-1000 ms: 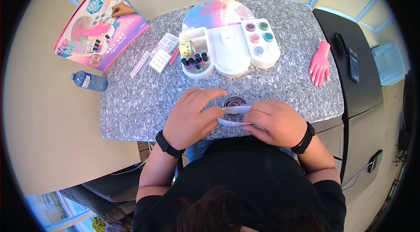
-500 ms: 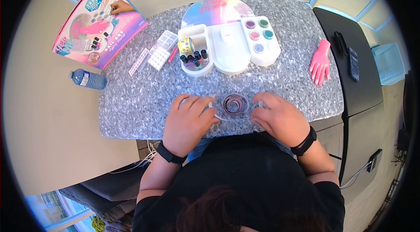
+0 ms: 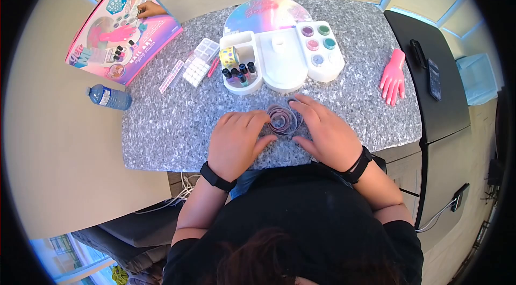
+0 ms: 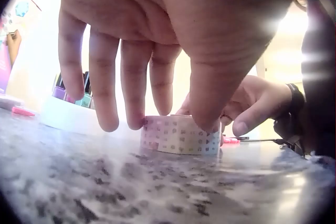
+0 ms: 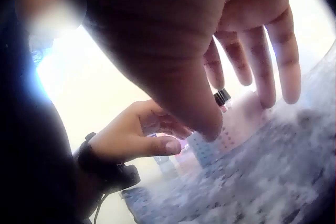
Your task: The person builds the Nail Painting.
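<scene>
Presently, the patterned, coiled strip (image 4: 178,136) stands on edge on the speckled tabletop (image 3: 172,129), between both hands. Since half a second ago, the loose outer loop has drawn in around the coil; in my judgement, the strip is being gathered into a compact roll. The left hand (image 3: 235,137) has straight fingers spread at the coil's near side; the right hand (image 3: 332,137), also spread, curves around the opposite side. Beyond both hands sits the white station (image 3: 283,78); right of the right hand, a pink model hand (image 3: 393,79).
</scene>
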### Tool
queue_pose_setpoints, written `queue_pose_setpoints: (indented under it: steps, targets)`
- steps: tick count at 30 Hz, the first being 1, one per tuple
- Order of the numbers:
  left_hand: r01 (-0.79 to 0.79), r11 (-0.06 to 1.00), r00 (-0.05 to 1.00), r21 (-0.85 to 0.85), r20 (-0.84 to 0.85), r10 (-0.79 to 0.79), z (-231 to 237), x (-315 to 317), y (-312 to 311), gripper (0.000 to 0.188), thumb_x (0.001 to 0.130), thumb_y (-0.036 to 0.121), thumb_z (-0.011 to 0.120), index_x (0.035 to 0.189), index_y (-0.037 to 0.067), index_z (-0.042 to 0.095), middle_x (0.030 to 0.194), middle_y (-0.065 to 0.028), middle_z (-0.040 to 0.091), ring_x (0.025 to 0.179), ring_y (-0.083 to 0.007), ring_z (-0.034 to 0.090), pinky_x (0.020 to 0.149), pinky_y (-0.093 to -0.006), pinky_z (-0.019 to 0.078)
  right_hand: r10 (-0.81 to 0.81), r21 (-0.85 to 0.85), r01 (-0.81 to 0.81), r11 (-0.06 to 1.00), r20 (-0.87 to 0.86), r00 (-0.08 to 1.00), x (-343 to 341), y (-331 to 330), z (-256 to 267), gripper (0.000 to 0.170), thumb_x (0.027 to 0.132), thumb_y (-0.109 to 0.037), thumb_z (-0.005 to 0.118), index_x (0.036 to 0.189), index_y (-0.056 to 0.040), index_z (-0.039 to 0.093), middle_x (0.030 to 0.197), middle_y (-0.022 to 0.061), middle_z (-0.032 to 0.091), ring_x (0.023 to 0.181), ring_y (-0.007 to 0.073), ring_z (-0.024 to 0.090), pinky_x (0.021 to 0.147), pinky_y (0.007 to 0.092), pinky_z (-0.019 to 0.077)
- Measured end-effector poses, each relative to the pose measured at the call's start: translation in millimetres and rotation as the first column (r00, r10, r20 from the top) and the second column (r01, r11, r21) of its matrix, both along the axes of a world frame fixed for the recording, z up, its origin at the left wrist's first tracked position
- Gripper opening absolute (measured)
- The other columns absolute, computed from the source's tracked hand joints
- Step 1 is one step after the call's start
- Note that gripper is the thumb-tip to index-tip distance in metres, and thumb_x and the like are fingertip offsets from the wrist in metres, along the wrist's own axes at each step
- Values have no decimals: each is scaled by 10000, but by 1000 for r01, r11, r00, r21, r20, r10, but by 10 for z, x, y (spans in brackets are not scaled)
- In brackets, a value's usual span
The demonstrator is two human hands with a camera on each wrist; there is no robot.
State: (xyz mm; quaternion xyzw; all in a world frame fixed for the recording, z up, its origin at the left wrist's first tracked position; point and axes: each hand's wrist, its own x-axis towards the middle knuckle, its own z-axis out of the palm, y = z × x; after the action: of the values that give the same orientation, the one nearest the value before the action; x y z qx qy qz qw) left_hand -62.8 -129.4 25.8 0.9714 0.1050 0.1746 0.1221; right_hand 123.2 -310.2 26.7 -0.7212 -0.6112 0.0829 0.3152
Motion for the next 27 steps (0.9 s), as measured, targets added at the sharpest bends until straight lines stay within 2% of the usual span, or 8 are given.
queue_pose_setpoints:
  steps: [6,12,15,18,20,24,26,27]
  targets:
    - [10,998,1000,-58,-11,-11,26,62,8,477,894,361,871,1260,117,688,1173,-58,782,1052,-317,733,979,-456,525,50,23,-50,998,3,999,23,78,-22,652,891,-95,830,1468,-23,533,1459,225,593,1296,444,633,1091,495,533]
    - [24,985,997,-169,-62,-35,80,113,-43,579,877,358,887,1343,115,644,1183,-76,774,1045,-350,729,968,-481,527,93,23,-91,996,-143,985,10,103,-18,641,879,-83,841,1443,-21,542,1448,238,581,1301,468,620,1095,497,535]
    - [28,980,997,-196,-60,-40,61,129,-52,505,886,297,875,1313,128,665,1213,-77,766,1062,-341,725,962,-478,532,71,44,-63,997,-211,975,24,61,-50,620,866,-104,869,1396,-16,558,1453,247,570,1297,473,620,1090,492,542]
    - [110,976,991,-187,-52,-122,41,141,-38,381,889,221,853,1228,129,706,1260,-74,754,1087,-328,720,963,-468,534,29,-28,-38,999,-277,960,63,8,-61,597,858,-125,894,1350,-15,575,1459,258,558,1301,472,619,1075,483,552]
    - [156,970,985,-187,-42,-166,19,137,-32,260,887,166,829,1123,119,729,1302,-71,741,1108,-316,715,970,-460,532,18,25,-15,1000,-160,987,75,-6,-34,486,900,-163,872,1281,-14,609,1418,246,592,1273,456,638,1050,467,559]
    - [155,967,986,-202,-30,-164,3,128,-58,199,892,128,803,1076,109,729,1352,-77,728,1135,-322,712,991,-465,529,-13,12,15,1000,-148,989,132,-27,-8,355,959,-170,805,1224,-6,633,1341,223,646,1220,444,658,1020,471,561]
    - [150,970,987,-193,-31,-159,0,113,-61,186,891,101,783,1067,119,726,1402,-82,715,1183,-326,704,1017,-467,527,-73,75,80,994,-92,993,155,-22,-81,249,1000,-163,741,1184,-17,656,1225,185,698,1129,431,686,968,485,567]
    - [149,970,987,-193,-31,-158,2,110,-64,186,891,101,783,1067,119,726,1402,-82,715,1183,-326,704,1017,-467,527,-73,75,80,994,-92,993,166,-27,-77,249,1000,-163,741,1184,-17,656,1225,185,698,1129,431,686,968,485,567]
